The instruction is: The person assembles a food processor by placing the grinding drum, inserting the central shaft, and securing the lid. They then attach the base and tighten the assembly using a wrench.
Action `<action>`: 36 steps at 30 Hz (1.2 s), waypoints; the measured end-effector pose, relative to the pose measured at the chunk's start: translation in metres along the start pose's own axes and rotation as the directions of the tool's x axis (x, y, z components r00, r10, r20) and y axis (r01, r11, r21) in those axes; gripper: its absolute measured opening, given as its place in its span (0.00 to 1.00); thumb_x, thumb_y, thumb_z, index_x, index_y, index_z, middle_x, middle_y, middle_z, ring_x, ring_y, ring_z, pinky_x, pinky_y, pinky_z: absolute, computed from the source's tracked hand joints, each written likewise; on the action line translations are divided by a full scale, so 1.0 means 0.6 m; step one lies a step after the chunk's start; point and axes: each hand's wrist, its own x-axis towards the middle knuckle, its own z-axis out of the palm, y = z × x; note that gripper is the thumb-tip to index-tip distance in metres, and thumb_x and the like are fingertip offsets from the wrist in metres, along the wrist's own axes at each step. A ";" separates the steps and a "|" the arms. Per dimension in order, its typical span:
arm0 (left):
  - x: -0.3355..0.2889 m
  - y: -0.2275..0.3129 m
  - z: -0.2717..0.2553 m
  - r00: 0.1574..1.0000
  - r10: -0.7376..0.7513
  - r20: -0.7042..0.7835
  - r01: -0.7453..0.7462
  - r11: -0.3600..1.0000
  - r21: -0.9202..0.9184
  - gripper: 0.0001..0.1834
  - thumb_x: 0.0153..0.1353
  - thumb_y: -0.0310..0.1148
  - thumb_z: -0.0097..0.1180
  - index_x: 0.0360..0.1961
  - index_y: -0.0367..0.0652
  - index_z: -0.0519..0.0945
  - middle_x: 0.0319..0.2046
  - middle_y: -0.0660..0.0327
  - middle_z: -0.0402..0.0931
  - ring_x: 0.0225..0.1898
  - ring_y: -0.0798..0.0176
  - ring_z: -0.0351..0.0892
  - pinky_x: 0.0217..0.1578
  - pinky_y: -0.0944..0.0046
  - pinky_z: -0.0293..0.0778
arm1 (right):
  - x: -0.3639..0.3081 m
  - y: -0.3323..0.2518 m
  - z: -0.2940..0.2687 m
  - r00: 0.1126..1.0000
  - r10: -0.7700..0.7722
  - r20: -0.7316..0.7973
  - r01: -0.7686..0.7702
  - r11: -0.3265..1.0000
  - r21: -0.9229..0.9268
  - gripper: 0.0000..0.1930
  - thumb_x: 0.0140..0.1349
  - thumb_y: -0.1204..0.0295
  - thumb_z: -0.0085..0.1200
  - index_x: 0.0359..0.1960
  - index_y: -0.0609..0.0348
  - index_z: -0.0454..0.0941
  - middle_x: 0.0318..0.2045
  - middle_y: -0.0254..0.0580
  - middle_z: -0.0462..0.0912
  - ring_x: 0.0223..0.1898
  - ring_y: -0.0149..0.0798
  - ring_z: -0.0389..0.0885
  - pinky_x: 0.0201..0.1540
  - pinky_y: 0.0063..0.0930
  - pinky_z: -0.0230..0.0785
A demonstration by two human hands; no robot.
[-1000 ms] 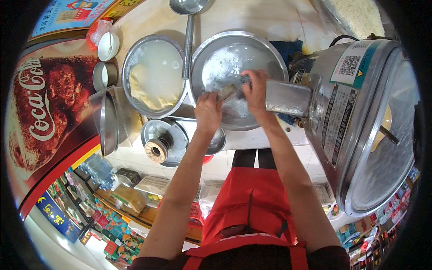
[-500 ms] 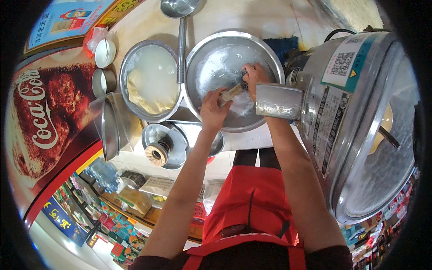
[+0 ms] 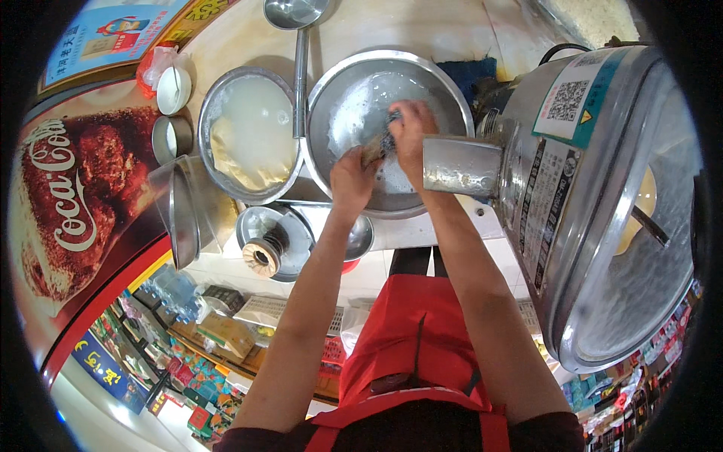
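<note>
Both my hands are inside a large steel basin (image 3: 440,98) with shallow soapy-looking water. My left hand (image 3: 354,182) is closed around the near end of a short tan piece (image 3: 372,153), block-like and perhaps wooden. My right hand (image 3: 413,139), slightly blurred, has its fingers curled over a dark, mesh-like scrubbing pad (image 3: 388,140). That pad lies against the far end of the tan piece and hides part of it. Beside my right wrist juts the square metal spout (image 3: 461,167) of a machine.
Left of the basin stands a bowl (image 3: 203,154) with cloudy liquid and a yellowish mass. A long-handled ladle (image 3: 300,90) lies between them. Nearer are a steel bowl (image 3: 305,260) and a wooden-ended tool (image 3: 261,258). The big steel machine (image 3: 542,241) stands at the right.
My right hand has moved left and a little away from me, carrying the dark pad along the tan piece. My left hand has shifted slightly left, still holding its end.
</note>
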 end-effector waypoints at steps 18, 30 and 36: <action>-0.033 0.008 0.063 0.996 0.010 -0.093 0.021 0.944 0.329 0.36 0.56 0.41 0.68 0.65 0.47 0.70 0.66 0.40 0.61 0.67 0.34 0.58 0.65 0.38 0.55 | -0.373 0.103 -0.056 0.811 0.564 -0.156 -0.529 0.821 0.218 0.23 0.73 0.70 0.47 0.66 0.66 0.62 0.59 0.53 0.68 0.60 0.50 0.67 0.66 0.40 0.57; 0.050 0.021 0.037 0.947 -0.206 0.246 0.099 0.916 0.388 0.36 0.49 0.53 0.71 0.57 0.47 0.79 0.67 0.43 0.57 0.69 0.36 0.53 0.65 0.37 0.52 | -0.377 0.072 -0.169 0.970 0.202 0.138 -0.193 0.978 -0.074 0.28 0.65 0.75 0.54 0.67 0.57 0.64 0.67 0.63 0.57 0.70 0.63 0.55 0.69 0.49 0.56; 0.020 0.034 -0.075 0.771 -0.274 0.576 0.607 0.591 -0.531 0.57 0.54 0.83 0.41 0.76 0.55 0.56 0.70 0.55 0.60 0.70 0.55 0.57 0.65 0.43 0.57 | -0.362 0.033 -0.221 0.878 0.438 0.190 -0.455 0.889 0.053 0.22 0.64 0.76 0.53 0.61 0.54 0.73 0.65 0.55 0.63 0.55 0.51 0.74 0.53 0.41 0.73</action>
